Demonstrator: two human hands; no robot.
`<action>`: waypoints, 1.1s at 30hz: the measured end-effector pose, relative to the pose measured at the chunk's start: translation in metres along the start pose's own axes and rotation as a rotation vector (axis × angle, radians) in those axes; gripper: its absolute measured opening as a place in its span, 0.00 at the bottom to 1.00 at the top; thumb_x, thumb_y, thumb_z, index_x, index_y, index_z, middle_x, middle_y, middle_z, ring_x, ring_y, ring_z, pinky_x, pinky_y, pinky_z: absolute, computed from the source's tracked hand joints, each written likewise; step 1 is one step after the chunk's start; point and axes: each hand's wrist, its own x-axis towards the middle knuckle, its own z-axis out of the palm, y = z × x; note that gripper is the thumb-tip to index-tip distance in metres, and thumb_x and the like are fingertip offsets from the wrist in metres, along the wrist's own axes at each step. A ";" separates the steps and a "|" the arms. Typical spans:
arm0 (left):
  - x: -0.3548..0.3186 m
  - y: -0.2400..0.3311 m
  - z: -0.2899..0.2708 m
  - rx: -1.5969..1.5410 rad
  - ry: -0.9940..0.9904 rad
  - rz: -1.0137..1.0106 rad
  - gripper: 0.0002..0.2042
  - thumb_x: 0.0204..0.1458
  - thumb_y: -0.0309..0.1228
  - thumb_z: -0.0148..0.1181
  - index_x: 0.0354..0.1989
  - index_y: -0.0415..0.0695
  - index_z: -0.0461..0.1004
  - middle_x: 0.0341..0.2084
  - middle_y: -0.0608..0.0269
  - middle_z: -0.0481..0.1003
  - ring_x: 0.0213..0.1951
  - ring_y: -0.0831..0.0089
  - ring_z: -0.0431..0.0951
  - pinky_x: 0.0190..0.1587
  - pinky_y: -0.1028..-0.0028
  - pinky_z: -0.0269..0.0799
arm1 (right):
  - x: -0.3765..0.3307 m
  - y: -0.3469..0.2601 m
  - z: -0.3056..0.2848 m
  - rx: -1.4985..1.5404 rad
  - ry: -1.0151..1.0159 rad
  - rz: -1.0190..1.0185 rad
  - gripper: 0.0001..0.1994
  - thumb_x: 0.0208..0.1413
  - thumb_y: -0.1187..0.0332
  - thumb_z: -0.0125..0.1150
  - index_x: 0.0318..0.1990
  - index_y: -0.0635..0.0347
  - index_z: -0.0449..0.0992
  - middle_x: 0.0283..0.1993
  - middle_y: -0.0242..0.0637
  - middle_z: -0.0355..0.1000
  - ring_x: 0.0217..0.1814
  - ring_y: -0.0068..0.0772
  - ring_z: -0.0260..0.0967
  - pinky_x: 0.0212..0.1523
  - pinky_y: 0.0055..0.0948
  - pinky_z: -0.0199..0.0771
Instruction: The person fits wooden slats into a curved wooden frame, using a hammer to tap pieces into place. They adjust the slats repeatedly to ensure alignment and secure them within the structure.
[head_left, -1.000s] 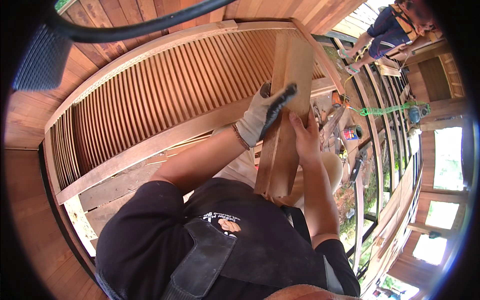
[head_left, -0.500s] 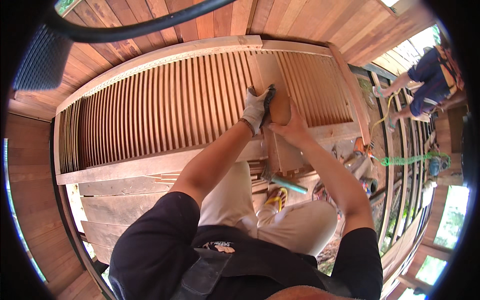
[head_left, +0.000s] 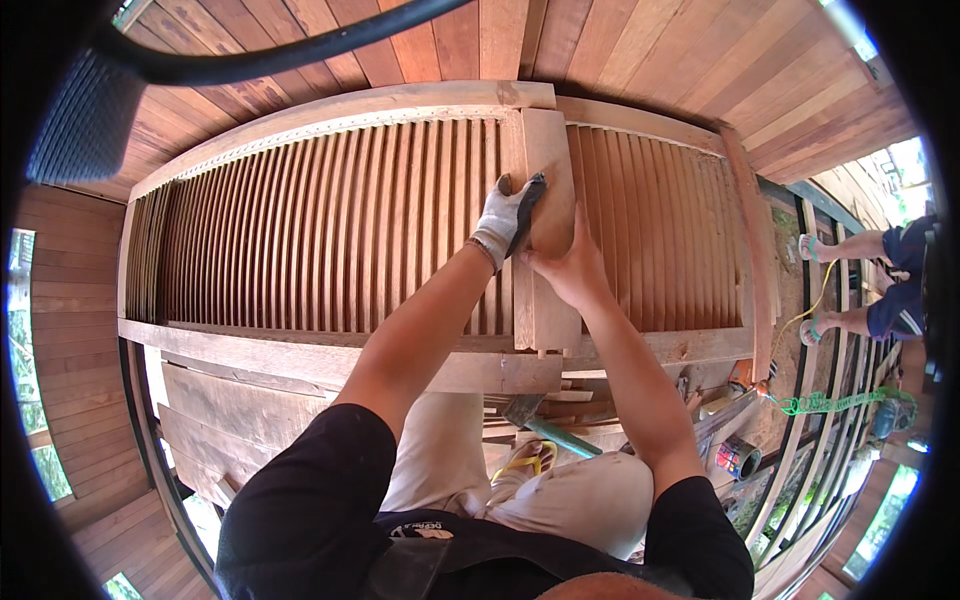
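In the head view, the wooden board [head_left: 552,212] lies crosswise over the slatted panel [head_left: 330,230], between the two hands: the gloved left hand [head_left: 507,218] clasps its left edge, the bare right hand [head_left: 572,268] its right, nearer the person.

1. A pale glove [head_left: 495,222] with black areas covers the left hand [head_left: 508,217].
2. The shirt [head_left: 310,485] is black and short-sleeved, with a small chest print [head_left: 430,530].
3. The trousers [head_left: 575,500] are cream.
4. The sandal [head_left: 547,456] is yellow-strapped.

Head-worn fisheye faces down; the slatted panel [head_left: 395,220] lies near.
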 end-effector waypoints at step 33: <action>0.038 -0.020 -0.009 0.051 0.095 -0.002 0.32 0.54 0.45 0.69 0.57 0.30 0.67 0.42 0.52 0.78 0.42 0.68 0.79 0.41 0.71 0.77 | 0.024 0.021 0.020 -0.064 0.018 0.014 0.60 0.44 0.54 0.78 0.75 0.67 0.38 0.66 0.64 0.63 0.68 0.58 0.64 0.67 0.43 0.66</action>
